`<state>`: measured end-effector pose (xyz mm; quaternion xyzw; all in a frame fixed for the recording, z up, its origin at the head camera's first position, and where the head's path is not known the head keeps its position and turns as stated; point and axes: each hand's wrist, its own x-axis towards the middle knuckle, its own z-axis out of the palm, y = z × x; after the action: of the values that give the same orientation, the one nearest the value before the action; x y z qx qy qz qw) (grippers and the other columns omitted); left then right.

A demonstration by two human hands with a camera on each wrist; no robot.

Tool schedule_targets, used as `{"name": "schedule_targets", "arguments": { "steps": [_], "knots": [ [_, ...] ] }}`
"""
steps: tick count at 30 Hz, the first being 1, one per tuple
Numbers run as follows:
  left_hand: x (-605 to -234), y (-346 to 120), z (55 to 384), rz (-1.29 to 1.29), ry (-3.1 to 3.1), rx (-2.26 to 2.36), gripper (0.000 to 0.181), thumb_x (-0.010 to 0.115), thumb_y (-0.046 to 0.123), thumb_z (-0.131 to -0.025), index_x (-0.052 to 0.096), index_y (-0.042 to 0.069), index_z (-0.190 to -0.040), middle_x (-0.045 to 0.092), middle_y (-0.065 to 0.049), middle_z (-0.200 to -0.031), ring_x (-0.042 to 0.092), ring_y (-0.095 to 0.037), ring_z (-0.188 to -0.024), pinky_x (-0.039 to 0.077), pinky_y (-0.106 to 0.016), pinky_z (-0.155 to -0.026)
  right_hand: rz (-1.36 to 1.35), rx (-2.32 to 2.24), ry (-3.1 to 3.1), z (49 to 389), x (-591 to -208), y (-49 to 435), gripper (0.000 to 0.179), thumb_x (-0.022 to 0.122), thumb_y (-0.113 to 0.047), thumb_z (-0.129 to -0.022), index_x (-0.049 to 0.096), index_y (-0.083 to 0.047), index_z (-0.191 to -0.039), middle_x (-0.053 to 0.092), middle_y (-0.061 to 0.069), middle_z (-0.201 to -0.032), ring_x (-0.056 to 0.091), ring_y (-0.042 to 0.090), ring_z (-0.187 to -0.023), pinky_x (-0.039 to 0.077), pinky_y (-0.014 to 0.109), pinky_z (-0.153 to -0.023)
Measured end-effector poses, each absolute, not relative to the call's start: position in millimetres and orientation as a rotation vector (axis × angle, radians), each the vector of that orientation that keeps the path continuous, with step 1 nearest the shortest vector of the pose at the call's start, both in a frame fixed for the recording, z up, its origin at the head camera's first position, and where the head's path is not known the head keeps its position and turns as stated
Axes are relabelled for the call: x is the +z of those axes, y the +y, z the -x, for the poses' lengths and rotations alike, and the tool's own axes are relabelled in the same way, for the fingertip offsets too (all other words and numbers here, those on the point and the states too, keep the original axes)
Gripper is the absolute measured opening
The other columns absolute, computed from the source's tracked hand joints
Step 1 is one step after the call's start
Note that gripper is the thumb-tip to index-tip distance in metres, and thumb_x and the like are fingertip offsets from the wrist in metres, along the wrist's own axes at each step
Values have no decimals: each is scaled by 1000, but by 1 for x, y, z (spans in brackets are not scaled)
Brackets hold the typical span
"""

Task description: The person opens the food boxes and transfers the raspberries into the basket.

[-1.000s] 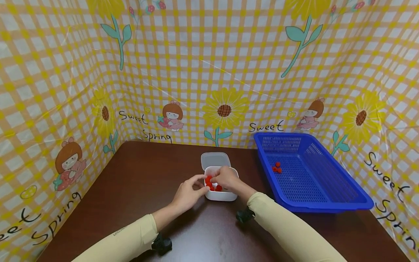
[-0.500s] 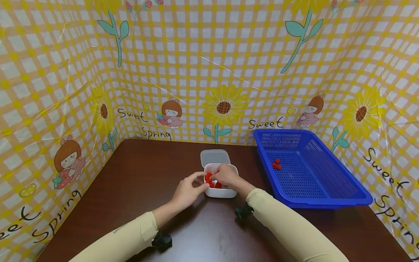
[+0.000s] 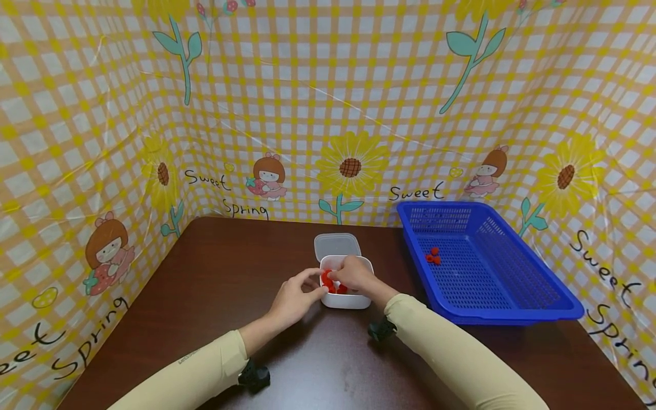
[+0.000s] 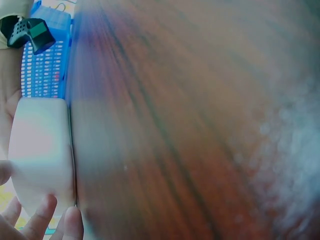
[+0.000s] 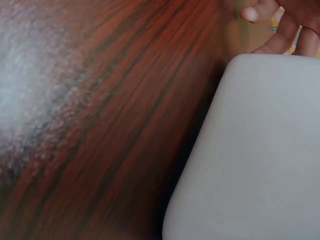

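A white plastic container (image 3: 345,302) stands on the dark wooden table, its translucent lid (image 3: 336,245) spread behind it. Several small red, raspberry-like pieces (image 3: 341,289) lie inside, mostly at its left side. My left hand (image 3: 292,296) holds the container's left side, thumb at the near corner and index finger farther back at the rim. Over the wall from the right reaches my right hand (image 3: 355,273), its fingers bent down and fingertips right at the red pieces. I cannot tell whether those fingertips pinch a piece. The left wrist view shows left fingertips (image 4: 45,205) against the container's wall.
A large blue plastic basket (image 3: 512,316) with perforated walls sits to the right, with a small cluster of red pieces (image 3: 433,259) near its left wall. A yellow checked cloth (image 3: 307,114) with sunflowers forms the back and sides around the table (image 3: 230,250).
The head view has shifted slightly, moving the scene up a little. My right fingertips have edged slightly left among the red pieces; the left hand keeps its place at the container.
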<state>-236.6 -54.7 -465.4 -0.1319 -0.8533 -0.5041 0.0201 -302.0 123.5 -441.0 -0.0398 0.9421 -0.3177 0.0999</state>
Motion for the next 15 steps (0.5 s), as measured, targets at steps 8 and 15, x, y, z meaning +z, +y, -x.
{"name": "schedule_targets", "arguments": {
  "steps": [8,15],
  "knots": [
    [-462,-55,236,409,-2645,-1565,42,73,32,-92,64,18,-131,69,3,-95,67,-17,-91,50,-32,-72,184,-856,2886,298,-438,124,23,74,-22,-89,76,-5,-74,56,-2,-57,47,12,-51,38,21,-48],
    [-464,-55,236,398,-2667,-1555,43,73,34,-92,64,20,-131,69,4,-95,66,-16,-89,49,-31,-70,141,-959,2785,301,-439,122,16,72,-17,-90,78,-5,-81,58,1,-61,43,10,-46,39,20,-44]
  ]
}}
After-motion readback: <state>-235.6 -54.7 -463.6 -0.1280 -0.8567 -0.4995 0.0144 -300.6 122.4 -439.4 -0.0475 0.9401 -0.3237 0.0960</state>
